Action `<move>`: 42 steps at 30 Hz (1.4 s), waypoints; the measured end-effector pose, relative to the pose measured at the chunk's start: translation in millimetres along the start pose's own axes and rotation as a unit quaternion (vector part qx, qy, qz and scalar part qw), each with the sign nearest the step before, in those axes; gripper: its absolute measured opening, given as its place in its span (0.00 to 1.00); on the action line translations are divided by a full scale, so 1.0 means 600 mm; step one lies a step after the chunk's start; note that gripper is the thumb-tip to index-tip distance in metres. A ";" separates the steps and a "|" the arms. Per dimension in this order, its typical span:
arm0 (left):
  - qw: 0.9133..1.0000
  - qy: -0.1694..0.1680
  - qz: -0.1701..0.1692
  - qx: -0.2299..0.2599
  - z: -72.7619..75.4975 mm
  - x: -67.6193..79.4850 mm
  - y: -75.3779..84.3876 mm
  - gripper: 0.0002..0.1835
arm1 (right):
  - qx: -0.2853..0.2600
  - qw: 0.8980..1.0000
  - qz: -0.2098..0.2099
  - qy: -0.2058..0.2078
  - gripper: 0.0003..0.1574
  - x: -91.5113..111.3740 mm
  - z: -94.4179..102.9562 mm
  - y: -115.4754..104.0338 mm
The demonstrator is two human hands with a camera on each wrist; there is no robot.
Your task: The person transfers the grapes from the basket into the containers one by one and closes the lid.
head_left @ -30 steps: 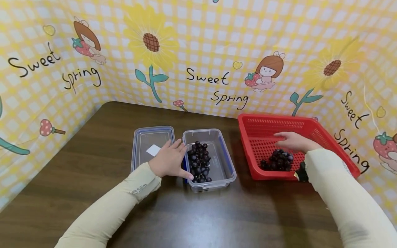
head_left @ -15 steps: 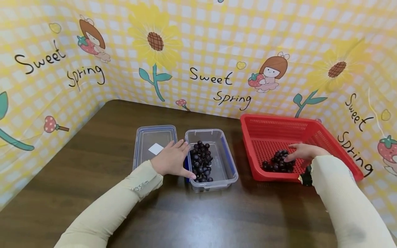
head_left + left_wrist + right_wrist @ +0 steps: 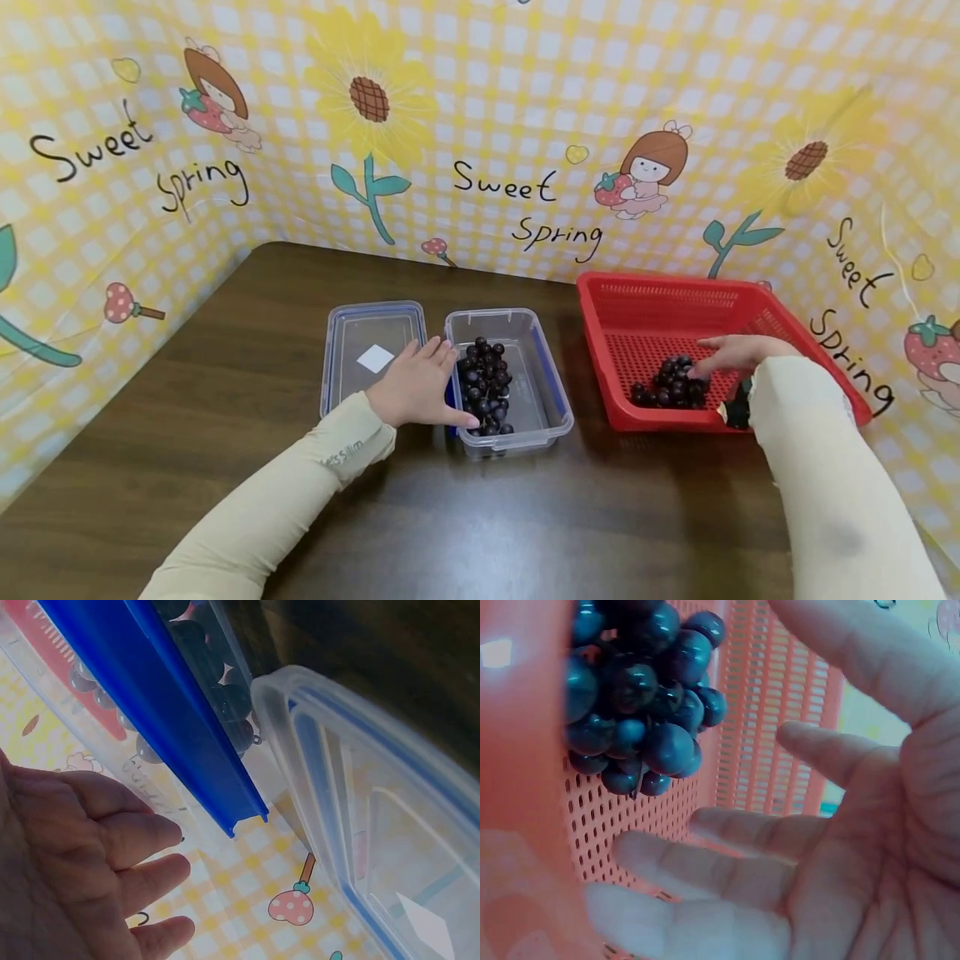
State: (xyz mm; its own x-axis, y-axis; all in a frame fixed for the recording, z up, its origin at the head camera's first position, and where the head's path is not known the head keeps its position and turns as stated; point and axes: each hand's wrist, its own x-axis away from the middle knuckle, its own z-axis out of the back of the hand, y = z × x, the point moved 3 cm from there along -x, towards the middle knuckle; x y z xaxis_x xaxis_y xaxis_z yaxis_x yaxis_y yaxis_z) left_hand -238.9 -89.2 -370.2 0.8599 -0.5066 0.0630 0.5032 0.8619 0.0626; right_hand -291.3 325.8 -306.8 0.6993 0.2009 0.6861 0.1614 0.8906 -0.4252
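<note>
A bunch of dark grapes (image 3: 483, 387) lies in the left half of a clear plastic food container (image 3: 517, 442). My left hand (image 3: 416, 387) is spread along the container's left rim, thumb over its front corner. In the left wrist view the fingers of this hand (image 3: 82, 862) extend beside the blue latch (image 3: 172, 712); contact is unclear. Over the red basket (image 3: 652, 296), my right hand (image 3: 738, 354) hovers beside a second bunch of grapes (image 3: 667, 387). The right wrist view has that bunch (image 3: 641, 697) between spread thumb and fingers, which do not grip it.
A clear lid (image 3: 375, 333) with a blue seal and a white label lies left of the container. Dark wooden tabletop (image 3: 450, 517) stretches in front. Yellow checked cloth (image 3: 495, 108) encloses the back and sides. The basket's walls stand around the right hand's grapes.
My right hand has moved a little right and lower, from above the grapes in the basket to beside them. The left hand stays at the container's rim.
</note>
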 end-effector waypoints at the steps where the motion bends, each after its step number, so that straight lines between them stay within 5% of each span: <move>1: 1.000 -0.002 0.000 0.004 0.001 0.000 -0.001 0.60 | 0.000 1.000 -0.005 0.000 0.56 -0.001 0.003 -0.003; 9: 0.998 -0.034 -0.014 0.053 -0.016 -0.003 0.002 0.62 | 0.054 0.997 -0.050 -0.029 0.52 -0.019 -0.008 0.008; 14: 0.998 -0.031 -0.009 0.045 -0.020 0.002 0.006 0.61 | -0.005 0.996 -0.090 -0.004 0.56 -0.020 -0.020 0.016; 22: 0.999 -0.030 -0.018 0.035 -0.009 0.001 0.007 0.62 | 0.019 0.994 -0.086 -0.065 0.59 -0.055 -0.015 0.020; 29: 0.999 -0.034 -0.019 0.034 -0.005 -0.001 0.009 0.62 | -0.039 0.991 -0.130 -0.007 0.67 -0.065 -0.021 0.029; 32: 0.999 -0.034 -0.020 0.033 -0.006 -0.001 0.009 0.62 | -0.028 0.993 -0.111 -0.018 0.67 -0.068 -0.027 0.033; 36: 0.999 -0.037 -0.017 0.030 -0.003 -0.001 0.009 0.62 | -0.015 0.993 -0.114 -0.016 0.75 -0.134 -0.007 0.096; 42: 0.999 -0.038 -0.015 0.021 0.005 -0.001 0.006 0.62 | -0.091 0.978 -0.189 0.019 0.88 -0.261 0.038 0.214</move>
State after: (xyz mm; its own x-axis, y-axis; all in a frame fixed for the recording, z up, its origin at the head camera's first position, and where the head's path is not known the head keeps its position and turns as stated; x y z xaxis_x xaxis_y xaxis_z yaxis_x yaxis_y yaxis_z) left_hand -237.8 -85.6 -367.2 0.8347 -0.5337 0.1358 0.5232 0.8455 0.1072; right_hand -396.0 418.2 -455.6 0.5904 -0.1468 0.7937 0.5327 0.8097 -0.2464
